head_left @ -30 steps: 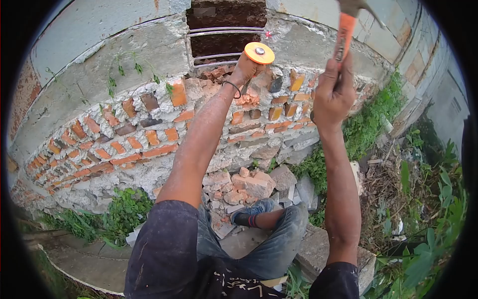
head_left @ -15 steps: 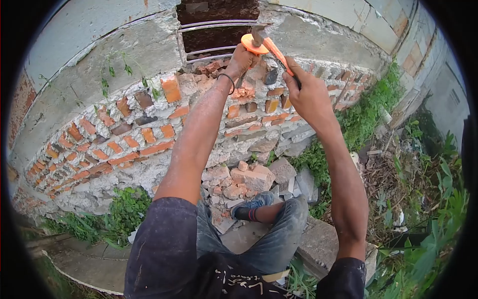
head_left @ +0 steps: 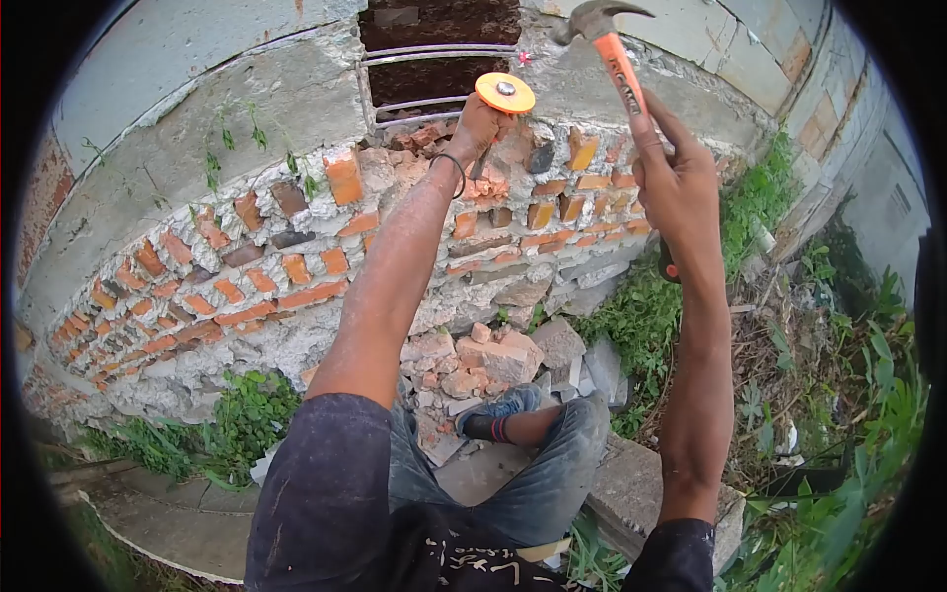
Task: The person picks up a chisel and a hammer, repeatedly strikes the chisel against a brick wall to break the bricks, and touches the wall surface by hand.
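My left hand [head_left: 483, 126] is wrapped round a chisel [head_left: 505, 91] with a round orange hand guard at its top. The steel head shows in the middle of the guard. Its blade points down at the broken brickwork below the barred opening, and the tip's contact is hard to make out. In my right hand [head_left: 681, 178] is a claw hammer [head_left: 619, 74] with an orange and black handle, raised above and to the right of the chisel, apart from it. The brick wall [head_left: 296, 268] has ragged bricks and crumbling mortar.
Metal bars [head_left: 439, 49] cross a dark opening above the brickwork. Broken brick rubble [head_left: 493, 357] lies at the wall's foot, beside my shoe [head_left: 503, 407]. Concrete slabs [head_left: 631, 483] are by my knee. Green plants [head_left: 730, 232] grow on the right, with more weeds [head_left: 247, 419] at lower left.
My right hand has lifted the hammer up and to the right, away from the chisel's head. My left hand keeps the chisel at nearly the same spot.
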The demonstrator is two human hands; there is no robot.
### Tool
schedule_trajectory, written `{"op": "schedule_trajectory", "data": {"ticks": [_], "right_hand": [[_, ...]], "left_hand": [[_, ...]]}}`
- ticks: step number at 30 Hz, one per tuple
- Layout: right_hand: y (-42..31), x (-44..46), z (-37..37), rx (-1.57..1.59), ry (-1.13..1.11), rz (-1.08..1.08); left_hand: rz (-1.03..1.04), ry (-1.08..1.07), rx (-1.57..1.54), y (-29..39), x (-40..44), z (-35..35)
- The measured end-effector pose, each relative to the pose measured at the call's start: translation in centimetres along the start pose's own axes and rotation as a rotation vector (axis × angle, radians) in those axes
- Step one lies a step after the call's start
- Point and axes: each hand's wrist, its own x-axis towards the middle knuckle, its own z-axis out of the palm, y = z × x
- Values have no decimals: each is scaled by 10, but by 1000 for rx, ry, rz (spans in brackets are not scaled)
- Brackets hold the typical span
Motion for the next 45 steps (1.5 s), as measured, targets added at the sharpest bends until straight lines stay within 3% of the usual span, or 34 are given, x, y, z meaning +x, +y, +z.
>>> {"op": "schedule_trajectory", "data": {"ticks": [2,4,5,7,9,10,12,13,15,19,21,25,27,31,33,35,39,41,45], "right_hand": [[-17,5,-7,150,102,9],[-29,16,3,507,520,-344],[-17,19,12,508,516,-343],[29,13,44,122,385,-332],[62,0,62,-475,-14,-384],[54,1,52,-481,6,-382],[20,0,27,-157,-119,-24],[7,0,19,-154,-130,-18],[-12,7,7,72,188,-42],[23,19,38,245,431,-152],[55,9,53,-301,-108,-113],[47,-16,34,-158,-137,74],[56,-36,27,267,-45,96],[54,-81,13,411,8,201],[71,-105,12,359,33,211],[90,-128,13,312,49,219],[112,-173,12,330,55,407],[125,-191,10,297,64,461],[142,-220,10,301,75,573]], "left_hand": [[-18,4,-20,2,4,-2],[-24,-12,-35,-6,8,-5],[-26,-8,-36,-5,8,-5],[-10,15,-12,-3,4,0],[-33,6,-27,-12,1,0],[-39,-10,-30,-10,9,0],[-18,27,-14,-5,6,3],[-26,1,-8,-11,8,-1],[-32,5,-21,-5,7,2],[-41,16,-15,-6,8,2],[-48,32,-17,-9,1,3],[-30,97,-19,-9,11,-10],[-23,138,-46,-13,18,-4],[-29,157,123,-13,15,28],[81,76,271,-29,-1,37],[433,108,512,-25,-38,55],[492,-146,599,-29,-98,63],[622,-345,711,-29,-108,67],[601,-381,673,-12,-119,78]]}}
